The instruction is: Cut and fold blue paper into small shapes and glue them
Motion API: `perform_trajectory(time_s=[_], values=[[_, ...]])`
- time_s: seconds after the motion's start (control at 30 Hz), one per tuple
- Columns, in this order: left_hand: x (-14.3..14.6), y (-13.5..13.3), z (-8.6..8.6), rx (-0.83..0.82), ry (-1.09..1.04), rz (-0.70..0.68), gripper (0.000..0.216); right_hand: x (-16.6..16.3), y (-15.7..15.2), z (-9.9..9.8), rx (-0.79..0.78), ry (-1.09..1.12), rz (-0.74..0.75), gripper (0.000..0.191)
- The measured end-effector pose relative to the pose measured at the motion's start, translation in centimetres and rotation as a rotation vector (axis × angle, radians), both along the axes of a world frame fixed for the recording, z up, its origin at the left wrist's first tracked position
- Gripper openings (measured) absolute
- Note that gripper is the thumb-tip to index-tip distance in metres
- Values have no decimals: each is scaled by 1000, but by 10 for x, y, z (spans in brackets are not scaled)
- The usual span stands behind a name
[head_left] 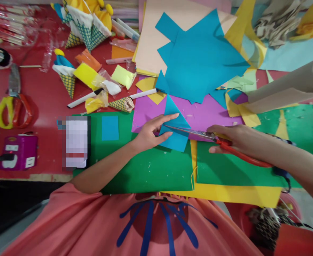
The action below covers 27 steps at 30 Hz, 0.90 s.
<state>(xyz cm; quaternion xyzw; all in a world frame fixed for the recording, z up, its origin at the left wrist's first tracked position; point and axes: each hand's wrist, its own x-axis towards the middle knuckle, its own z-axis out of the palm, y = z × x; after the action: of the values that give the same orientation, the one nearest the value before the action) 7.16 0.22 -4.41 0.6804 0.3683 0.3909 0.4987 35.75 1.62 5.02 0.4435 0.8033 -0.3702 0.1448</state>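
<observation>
Nearest the camera: the person's salmon shirt [92,220] with a dark blue print, at the table edge. To the lower right, below the table edge, a red tub [239,215] holds brown-patterned material; its kind cannot be told.

Work surface: a red table [47,103], largely covered by overlapping paper. A yellow sheet [226,195] lies nearest, partly under a green sheet [151,170] that is strewn with small white scraps. A small blue rectangle [110,128] lies on the green sheet, just beside a pixelated object [76,142].

Left hand [151,133]: flat, fingers spread, pressing down on a blue paper piece [175,140]; nothing is clenched. The piece lies where the green sheet meets the purple sheet [201,115].

Right hand [236,140]: closed around the red-handled scissors [196,133]. The blades lie across the blue paper piece, tip close to the left fingers.

Left side of the table: a purple power unit [19,151] with a cable plugged in, and yellow-and-red scissors [12,112] lying unattended.

Further out: markers [84,98], checked paper cones [69,83] and foam pieces, loosely scattered. Beyond the purple sheet, a large blue sheet [201,60] with a jagged cut edge rests on a peach sheet [151,42]. Far left corner: clear plastic packets [9,21], contents unclear.
</observation>
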Motion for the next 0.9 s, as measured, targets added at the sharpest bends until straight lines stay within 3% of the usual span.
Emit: perform_trajectory(time_s=[0.9], values=[[1,1,2,6,8,-19,51,4,0,-4,0,9,-2,55]])
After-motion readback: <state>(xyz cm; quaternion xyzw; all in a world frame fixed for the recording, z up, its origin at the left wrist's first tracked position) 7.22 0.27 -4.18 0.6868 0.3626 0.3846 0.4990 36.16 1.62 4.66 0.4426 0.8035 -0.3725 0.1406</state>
